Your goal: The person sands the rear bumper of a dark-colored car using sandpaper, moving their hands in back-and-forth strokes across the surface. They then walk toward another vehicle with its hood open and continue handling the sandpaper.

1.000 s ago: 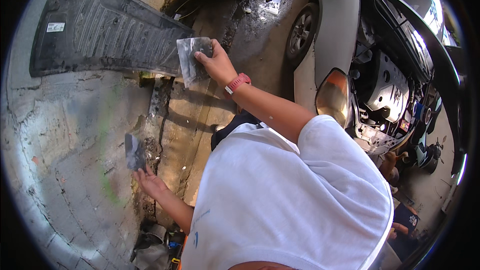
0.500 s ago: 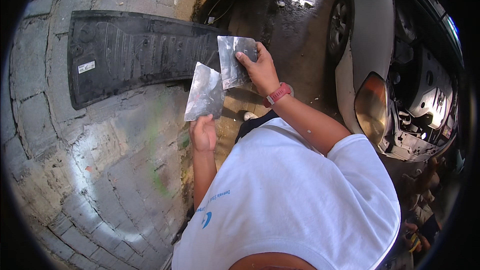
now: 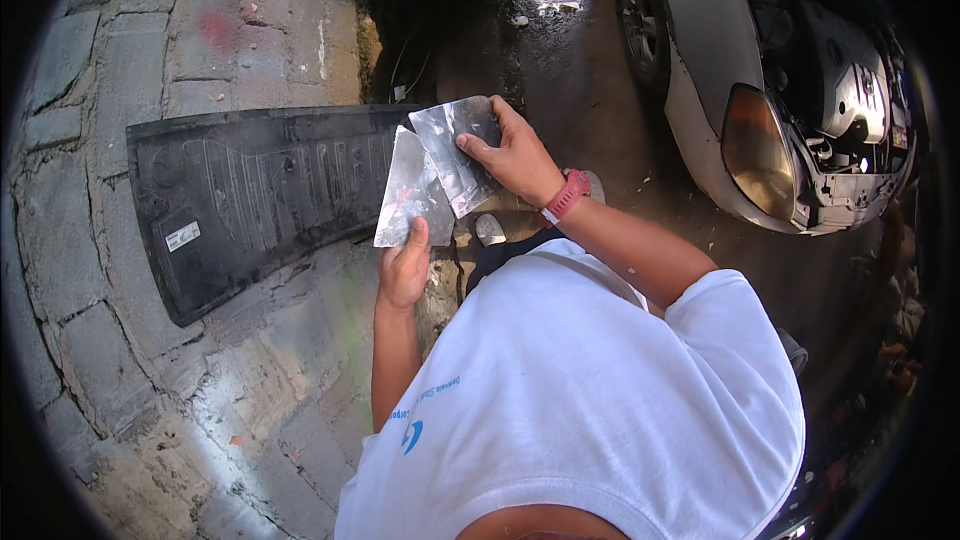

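Grey blockwork (image 3: 70,190) behind, left grip (image 3: 404,275) and right grip (image 3: 522,158) each pinch 1 shiny sheet (image 3: 412,190).

**Roomy R, blocked ctr & L**

Btwn L hand (image 3: 403,275) & R hand (image 3: 520,160), the thin shiny grey rect. sheet (image 3: 412,200) & the 2nd thin grey sheet (image 3: 452,162) meet w/ no visible gap, so no straight pass thru. Beyond, a long black ribbed plastic panel (image 3: 280,180) bars the L; its R end runs behind the sheets, contact unclear. Body side of the sheets: small pocket btwn the hands, closed off by a white cotton T-shirt (image 3: 580,380). R of R hand: open air over brown ground (image 3: 575,60), up to a silver-grey car (image 3: 705,25).
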Demonstrator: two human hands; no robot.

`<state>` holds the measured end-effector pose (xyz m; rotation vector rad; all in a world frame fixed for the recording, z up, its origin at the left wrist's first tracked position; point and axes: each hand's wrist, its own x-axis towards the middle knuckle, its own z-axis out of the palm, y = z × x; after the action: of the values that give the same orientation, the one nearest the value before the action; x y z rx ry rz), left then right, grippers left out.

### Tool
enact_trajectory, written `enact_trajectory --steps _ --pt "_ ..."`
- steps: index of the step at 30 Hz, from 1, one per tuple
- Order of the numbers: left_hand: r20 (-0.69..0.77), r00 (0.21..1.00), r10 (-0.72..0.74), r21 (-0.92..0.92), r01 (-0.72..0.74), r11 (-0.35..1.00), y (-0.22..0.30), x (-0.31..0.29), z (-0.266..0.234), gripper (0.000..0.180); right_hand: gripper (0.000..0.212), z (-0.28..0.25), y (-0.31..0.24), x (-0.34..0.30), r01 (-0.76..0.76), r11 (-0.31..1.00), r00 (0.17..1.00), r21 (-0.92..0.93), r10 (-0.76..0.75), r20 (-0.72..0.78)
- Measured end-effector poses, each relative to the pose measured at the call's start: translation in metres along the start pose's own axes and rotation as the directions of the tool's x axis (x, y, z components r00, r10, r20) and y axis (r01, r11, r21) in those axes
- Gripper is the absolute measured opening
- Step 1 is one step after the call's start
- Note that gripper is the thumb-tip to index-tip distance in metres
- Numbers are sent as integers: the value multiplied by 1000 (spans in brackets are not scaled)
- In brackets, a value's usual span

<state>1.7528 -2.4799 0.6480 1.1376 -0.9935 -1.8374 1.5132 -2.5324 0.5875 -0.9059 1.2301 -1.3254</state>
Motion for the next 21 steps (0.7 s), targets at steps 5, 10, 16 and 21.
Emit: enact_trajectory --steps 5,10,16,21 --pt "137 990 -41 -20 44 999 7 2 -90 67 39 79 -11 -37 140 970 987 -200 -122 103" --pt "183 982 -55 -73 69 995 5 -13 -158 66 37 141 -8 -37 4 994 948 -110 -39 -315" --pt "184 973 -141 47 135 990 28 -21 -204 66 47 193 -2 -58 99 989 931 -109 -131 -341" --pt "312 933 -181 116 152 982 42 -12 -221 69 41 200 -4 -64 119 934 980 -337 -164 -108"
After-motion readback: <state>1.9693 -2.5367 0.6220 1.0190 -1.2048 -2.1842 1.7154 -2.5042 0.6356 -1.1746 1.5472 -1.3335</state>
